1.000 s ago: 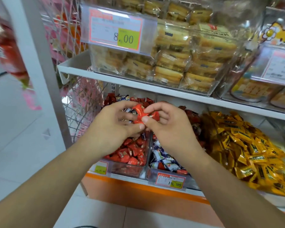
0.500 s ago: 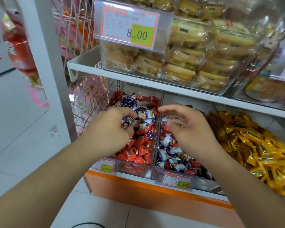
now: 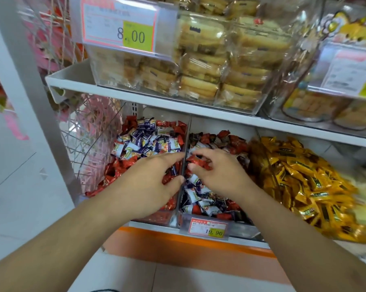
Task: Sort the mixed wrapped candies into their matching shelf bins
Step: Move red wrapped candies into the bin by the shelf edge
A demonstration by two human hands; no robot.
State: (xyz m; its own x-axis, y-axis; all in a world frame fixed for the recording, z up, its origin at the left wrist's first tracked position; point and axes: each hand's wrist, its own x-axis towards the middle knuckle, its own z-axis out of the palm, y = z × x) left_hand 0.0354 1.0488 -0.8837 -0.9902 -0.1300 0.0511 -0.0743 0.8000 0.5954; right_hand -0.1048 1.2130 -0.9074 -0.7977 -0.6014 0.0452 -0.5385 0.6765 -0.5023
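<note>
Two clear bins sit side by side on the lower shelf. The left bin [image 3: 156, 218] holds red candies [image 3: 114, 171] with purple-and-white candies [image 3: 144, 140] piled on top. In the right bin [image 3: 241, 228] purple-and-white candies [image 3: 201, 197] are mixed with red ones [image 3: 230, 142]. My left hand [image 3: 152, 182] lies over the left bin with its fingers stretched toward the divider [image 3: 186, 140] and holds nothing that I can see. Just across the divider, my right hand [image 3: 218, 173] pinches a red candy [image 3: 195, 160] between thumb and index finger.
A heap of yellow wrapped candies [image 3: 304, 186] fills the shelf to the right. A 19.90 price tag [image 3: 207, 227] hangs on the right bin. The upper shelf [image 3: 135, 95] carries clear boxes of wrapped cakes [image 3: 199, 66]. A wire rack [image 3: 89, 133] stands to the left.
Both hands held a red candy together above the bins, then parted and dropped. Now they sit low on either side of the divider, the right one pinching a red candy.
</note>
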